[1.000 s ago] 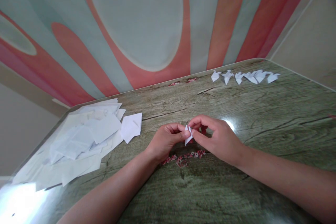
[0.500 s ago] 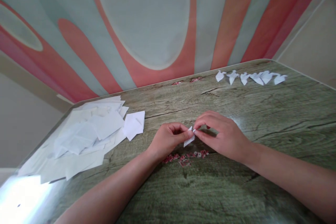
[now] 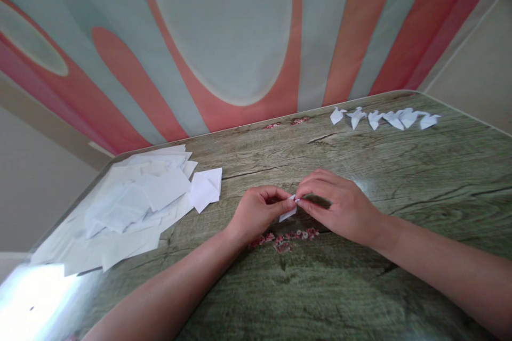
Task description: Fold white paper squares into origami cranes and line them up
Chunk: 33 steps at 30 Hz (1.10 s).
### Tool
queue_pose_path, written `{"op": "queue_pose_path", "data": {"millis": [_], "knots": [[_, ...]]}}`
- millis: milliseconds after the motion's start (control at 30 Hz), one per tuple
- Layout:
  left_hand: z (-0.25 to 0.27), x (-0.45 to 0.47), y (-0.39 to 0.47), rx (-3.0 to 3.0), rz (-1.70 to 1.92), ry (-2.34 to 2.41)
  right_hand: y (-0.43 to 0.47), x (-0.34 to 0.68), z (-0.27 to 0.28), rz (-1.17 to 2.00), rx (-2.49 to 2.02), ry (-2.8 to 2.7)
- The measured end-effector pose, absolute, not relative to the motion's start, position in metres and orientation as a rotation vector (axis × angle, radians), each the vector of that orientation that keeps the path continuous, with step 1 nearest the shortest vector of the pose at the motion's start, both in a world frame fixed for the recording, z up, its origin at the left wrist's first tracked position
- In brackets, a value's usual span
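Observation:
Between my two hands is a small folded white paper (image 3: 287, 215), its lower point showing below the fingers. My left hand (image 3: 259, 210) pinches its body between thumb and fingers. With thumb and fingertips, my right hand (image 3: 338, 200) grips a narrow tip at the upper right of the same paper. The fingers cover much of the folds. Along the far right of the table stands a row of several folded white paper birds (image 3: 376, 119).
A wide heap of loose white paper sheets (image 3: 132, 208) spreads over the table's left side. Beside it lies a small stack of square white papers (image 3: 206, 189). The wood-patterned table (image 3: 256, 287) meets a painted wall (image 3: 224, 37) at the back.
Both hands keep hold of the folded paper, which has tilted slightly as the fingers shift a little. The whole view has moved marginally; the sheets and paper birds lie as before.

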<state>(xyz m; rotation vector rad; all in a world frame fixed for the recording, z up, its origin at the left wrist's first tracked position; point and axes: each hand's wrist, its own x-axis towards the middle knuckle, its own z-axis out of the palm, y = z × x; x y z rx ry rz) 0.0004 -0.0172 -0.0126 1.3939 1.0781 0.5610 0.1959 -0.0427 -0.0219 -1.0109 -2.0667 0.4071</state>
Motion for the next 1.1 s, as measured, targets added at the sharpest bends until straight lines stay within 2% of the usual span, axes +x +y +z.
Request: {"op": "queue_pose_path", "data": {"millis": [1100], "knots": [[-0.0091, 0.0071, -0.0233, 1.392, 0.692, 1.135, -0.0473, 0.1908, -0.0228, 0.377, -1.036, -1.985]]}}
